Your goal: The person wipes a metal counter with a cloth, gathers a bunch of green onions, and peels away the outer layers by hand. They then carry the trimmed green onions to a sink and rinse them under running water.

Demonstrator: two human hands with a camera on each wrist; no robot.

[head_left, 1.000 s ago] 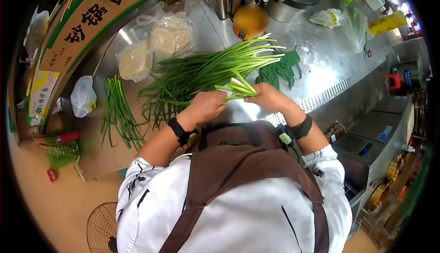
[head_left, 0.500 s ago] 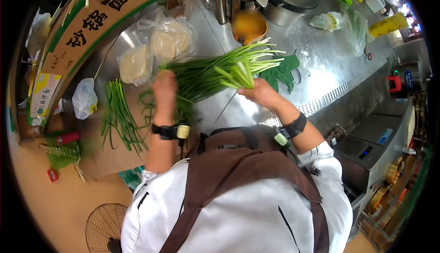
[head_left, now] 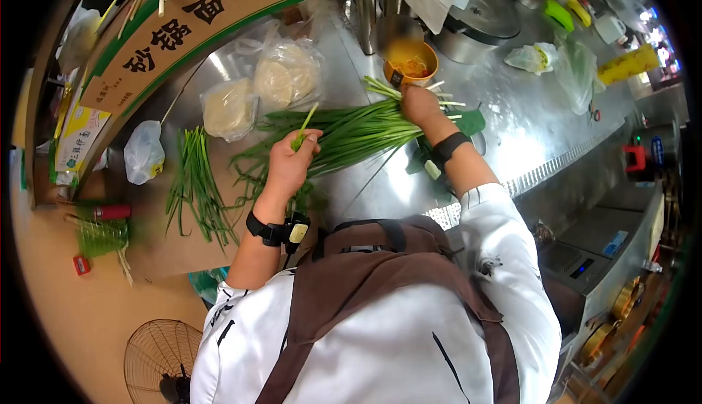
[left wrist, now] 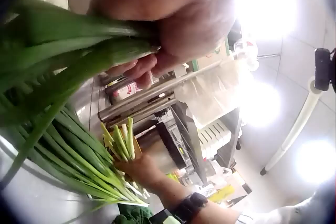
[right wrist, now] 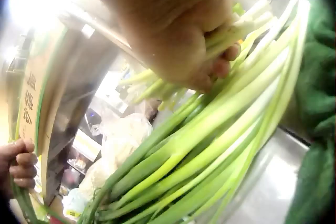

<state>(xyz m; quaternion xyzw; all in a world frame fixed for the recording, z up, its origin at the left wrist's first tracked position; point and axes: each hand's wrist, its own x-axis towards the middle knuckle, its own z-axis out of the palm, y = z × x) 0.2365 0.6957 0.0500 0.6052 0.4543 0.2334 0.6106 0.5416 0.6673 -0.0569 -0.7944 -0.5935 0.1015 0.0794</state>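
Note:
A pile of long green scallions [head_left: 344, 127] lies on the steel counter, its white ends toward the right. My left hand [head_left: 291, 161] grips a few green scallion tops, their cut ends [left wrist: 142, 48] near its thumb in the left wrist view. Over the white ends of the pile, my right hand [head_left: 424, 106] holds a bundle of short pale scallion stalks [left wrist: 122, 141]. Its fingers curl round them in the right wrist view. A smaller bunch of green scallion leaves [head_left: 196, 177] lies apart on the left.
Beyond the pile stand an orange bowl [head_left: 428, 64] and a lidded steel pot [head_left: 482, 24]. Bagged round dough sheets [head_left: 228, 110] sit left of them. A dark green cloth [head_left: 469, 122] lies by the white ends. A printed cardboard panel [head_left: 110, 95] borders the counter's left side.
My hands, close together at the short stalks before, have separated. The right one has moved forward with its bundle over the pile's white ends; the left has gone left with green tops.

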